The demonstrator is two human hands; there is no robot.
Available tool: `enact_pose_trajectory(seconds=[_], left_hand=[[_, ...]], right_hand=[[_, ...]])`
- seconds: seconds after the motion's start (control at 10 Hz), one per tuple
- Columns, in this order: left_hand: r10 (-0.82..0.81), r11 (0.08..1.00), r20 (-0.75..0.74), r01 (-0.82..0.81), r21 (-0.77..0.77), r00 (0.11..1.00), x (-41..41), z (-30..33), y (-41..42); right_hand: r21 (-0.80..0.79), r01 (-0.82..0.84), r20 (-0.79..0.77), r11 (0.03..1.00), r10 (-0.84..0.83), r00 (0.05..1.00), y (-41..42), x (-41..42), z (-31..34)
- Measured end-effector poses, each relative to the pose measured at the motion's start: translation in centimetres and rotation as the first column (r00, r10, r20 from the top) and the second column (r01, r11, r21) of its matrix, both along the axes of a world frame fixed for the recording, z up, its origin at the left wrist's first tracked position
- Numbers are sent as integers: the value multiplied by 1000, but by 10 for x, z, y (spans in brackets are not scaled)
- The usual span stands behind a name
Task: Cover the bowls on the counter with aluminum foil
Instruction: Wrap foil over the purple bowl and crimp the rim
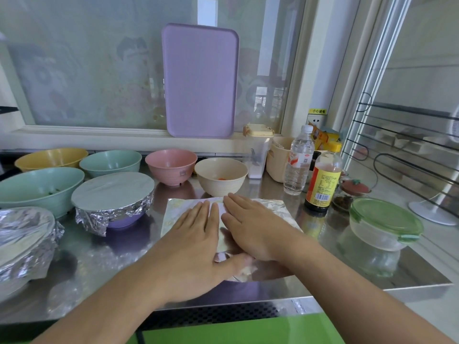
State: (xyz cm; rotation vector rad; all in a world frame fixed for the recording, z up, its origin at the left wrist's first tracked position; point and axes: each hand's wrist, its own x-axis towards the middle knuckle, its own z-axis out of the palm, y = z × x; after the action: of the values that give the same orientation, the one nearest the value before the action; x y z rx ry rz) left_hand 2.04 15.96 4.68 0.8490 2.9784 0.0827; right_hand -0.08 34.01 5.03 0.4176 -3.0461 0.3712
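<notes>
head view: my left hand (198, 234) and right hand (250, 227) lie spread flat on the foil sheet (268, 207); pressing hard on the bench (347, 276) could tear or crease it.

Steel counter (285, 192) carries bowls (221, 176), foil sheet (270, 207), bottles (323, 181), lidded container (382, 225).

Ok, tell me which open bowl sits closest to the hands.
The cream bowl, directly behind the foil sheet under both hands; the pink, yellow and green bowls sit farther left.
</notes>
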Motion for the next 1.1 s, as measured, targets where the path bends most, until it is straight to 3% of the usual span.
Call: enact_pose_trajectory(seconds=[0.1,0.2,0.3,0.4,0.5,0.7,0.8,0.9,1.0,1.1], left_hand=[[-21,1000,125,22,-3,992,4,11,-6],[-72,982,327,10,187,942,1,33,-11],[-116,824,339,-100,558,934,-16,44,6],[-15,877,121,-45,478,993,-33,25,25],[-18,939,-5,19,343,1000,-46,3,31],[12,966,-34,-2,259,999,-49,-3,35],[63,961,5,-63,270,998,-48,-2,37],[109,911,57,-123,395,992,-41,2,39],[49,907,-3,-44,419,999,-44,-3,33],[9,902,-17,-1,432,1000,-46,-5,28]], right_hand=[[89,-40,-32,995,43,999,4,-1,-6],[139,-49,-49,989,56,997,4,-2,-8],[140,-49,-95,989,63,993,1,-1,-8],[223,-100,-135,970,132,982,2,-2,-11],[184,-93,-139,979,119,983,9,1,-12],[33,98,-102,995,-94,990,13,32,-19],[55,168,-204,984,-154,967,1,57,-28],[215,270,-303,938,-199,932,-2,64,-25],[263,44,-145,964,-5,989,1,42,-6],[-60,42,-103,997,-48,994,6,8,5]])
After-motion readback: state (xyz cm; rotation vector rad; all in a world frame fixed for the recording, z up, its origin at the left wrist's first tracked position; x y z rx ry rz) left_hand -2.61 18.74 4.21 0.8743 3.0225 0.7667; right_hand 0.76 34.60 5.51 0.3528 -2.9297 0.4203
